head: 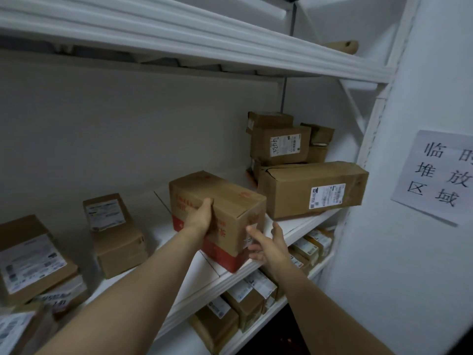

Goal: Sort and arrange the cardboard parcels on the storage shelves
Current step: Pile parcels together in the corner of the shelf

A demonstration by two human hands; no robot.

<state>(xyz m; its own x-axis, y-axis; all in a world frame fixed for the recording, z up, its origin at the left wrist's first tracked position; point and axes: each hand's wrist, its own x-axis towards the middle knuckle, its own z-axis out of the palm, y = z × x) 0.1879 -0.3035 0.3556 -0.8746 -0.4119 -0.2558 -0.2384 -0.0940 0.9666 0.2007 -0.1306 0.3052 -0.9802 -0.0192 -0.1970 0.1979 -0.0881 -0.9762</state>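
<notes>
Now the left hand [201,216] grips the top edge of the red-printed carton [230,198] on the white shelf [158,235]; the right hand [268,245], fingers spread, hovers at its near end.

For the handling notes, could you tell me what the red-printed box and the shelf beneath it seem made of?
Red-printed box: brown corrugated cardboard, matte, judging by folded flap seams. Shelf: probably white-painted metal, smooth with a rolled front lip.

free: bare shelf [154,238] between small box [115,239] and red-printed box [230,208]; blocked: long box [294,193] just right
</notes>
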